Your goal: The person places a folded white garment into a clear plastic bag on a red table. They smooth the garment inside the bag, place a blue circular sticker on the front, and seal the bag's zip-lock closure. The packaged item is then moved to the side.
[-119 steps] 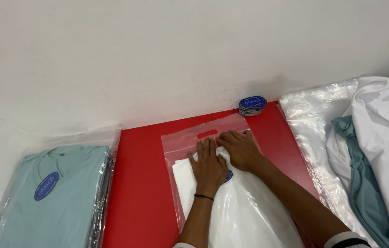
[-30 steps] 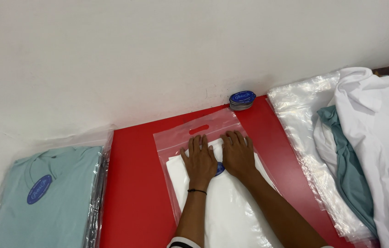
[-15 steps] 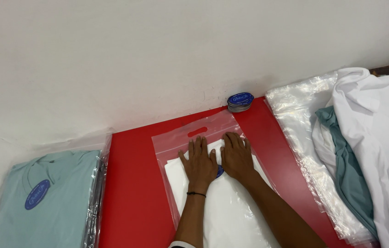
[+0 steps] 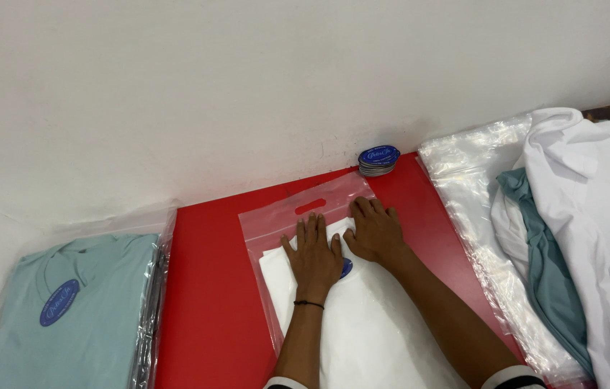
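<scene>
Bag [image 4: 298, 212] clear, handle slot | white shirt [image 4: 362, 324] inside | hands [image 4: 316, 256] flat

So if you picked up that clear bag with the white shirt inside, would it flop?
Probably floppy: the clear bag is thin film around soft folded white cloth. Likely light, since it lies flat. Its glossy plastic may slide on the smooth red table.

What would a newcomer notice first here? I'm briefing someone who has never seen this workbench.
Two hands, the left hand and right hand, pressed flat on a clear bag holding a white garment, in the middle of the red table. A bagged teal shirt lies at the left; loose white clothes are heaped at the right.
</scene>
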